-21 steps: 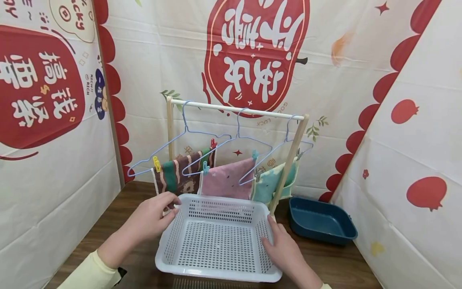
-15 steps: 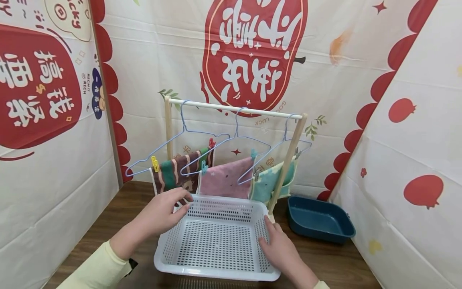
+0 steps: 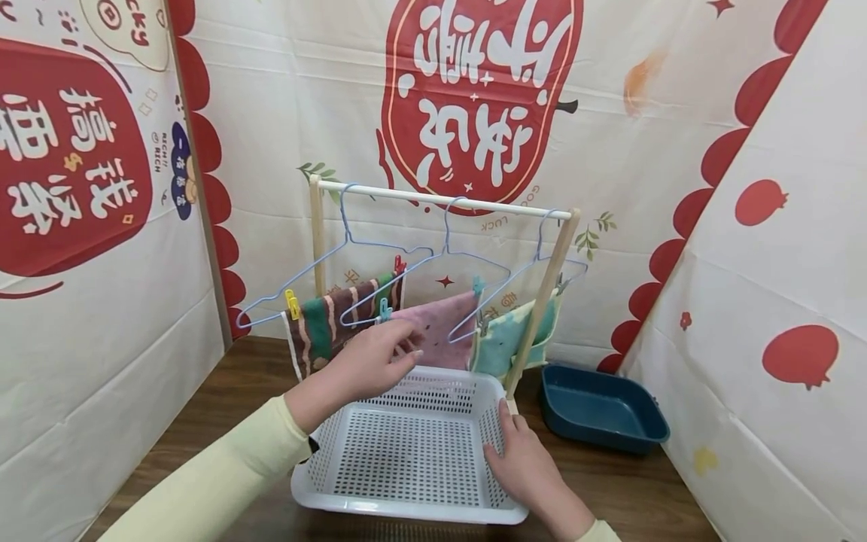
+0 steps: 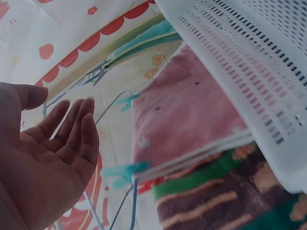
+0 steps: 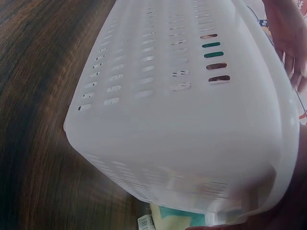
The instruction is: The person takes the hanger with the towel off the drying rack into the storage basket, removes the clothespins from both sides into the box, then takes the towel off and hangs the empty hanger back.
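Note:
A white perforated plastic basket [image 3: 409, 510] sits at the table's front, nothing visible inside. My right hand [image 3: 531, 467] grips its right rim, thumb on the inner side. Above the far left part of the basket is my left hand [image 3: 379, 361], fingers loosely bent and holding nothing, as the left wrist view of that hand [image 4: 57, 158] confirms. Behind it hang a brown-and-green striped cloth [image 3: 318, 327], a pink cloth [image 3: 450, 324] and a mint-green cloth [image 3: 501, 342]. Clothespins, including a yellow one [image 3: 292, 303], fasten them to blue wire hangers.
The hangers hang on a wooden rack with a white rail [image 3: 406, 196], just beyond the basket. To the right stands a dark blue tub [image 3: 603, 429] on the brown table [image 3: 257, 376]. Printed cloth walls [image 3: 271, 98] enclose the back and both sides.
My left hand has come off the basket's left rim area and moved right and farther away, toward the pink cloth. My right hand and the basket have stayed nearly still.

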### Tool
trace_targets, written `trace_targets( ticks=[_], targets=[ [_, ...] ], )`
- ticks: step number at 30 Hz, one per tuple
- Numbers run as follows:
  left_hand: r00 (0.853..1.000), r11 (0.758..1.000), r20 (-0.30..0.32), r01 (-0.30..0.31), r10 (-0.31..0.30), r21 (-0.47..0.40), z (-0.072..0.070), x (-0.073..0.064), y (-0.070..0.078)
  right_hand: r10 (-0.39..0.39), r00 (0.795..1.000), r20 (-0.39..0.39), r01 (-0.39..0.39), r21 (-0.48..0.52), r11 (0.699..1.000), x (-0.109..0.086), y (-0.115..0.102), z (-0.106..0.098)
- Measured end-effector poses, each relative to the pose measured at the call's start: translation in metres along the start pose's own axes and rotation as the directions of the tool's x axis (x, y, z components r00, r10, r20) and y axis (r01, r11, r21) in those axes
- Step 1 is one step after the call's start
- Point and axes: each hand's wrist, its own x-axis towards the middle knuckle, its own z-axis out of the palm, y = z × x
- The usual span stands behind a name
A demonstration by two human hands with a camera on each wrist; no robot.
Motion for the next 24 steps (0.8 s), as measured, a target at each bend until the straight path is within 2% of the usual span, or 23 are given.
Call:
trace_targets(
  ticks=[5,11,19,24],
  targets=[
    [1.0,0.999,0.005,0.003,-0.003,-0.051,0.01,0.028,0.003,0.006,1.0,0.007,-0.006,-0.002,1.0,0.0,0.0,0.0],
    [1.0,0.999,-0.003,0.015,-0.015,-0.032,0.022,0.052,0.007,0.003,1.0,0.005,-0.004,0.016,1.0,0.0,-0.001,0.002],
    [0.998,0.998,-0.001,0.067,-0.067,-0.003,0.045,0.073,0.009,0.01,1.0,0.012,-0.01,0.022,1.0,-0.001,-0.003,0.001],
    [0.997,0.995,-0.001,0.071,-0.071,-0.071,0.056,0.084,0.013,0.015,1.0,0.014,-0.016,0.019,1.0,0.0,-0.004,-0.002]
  ],
)
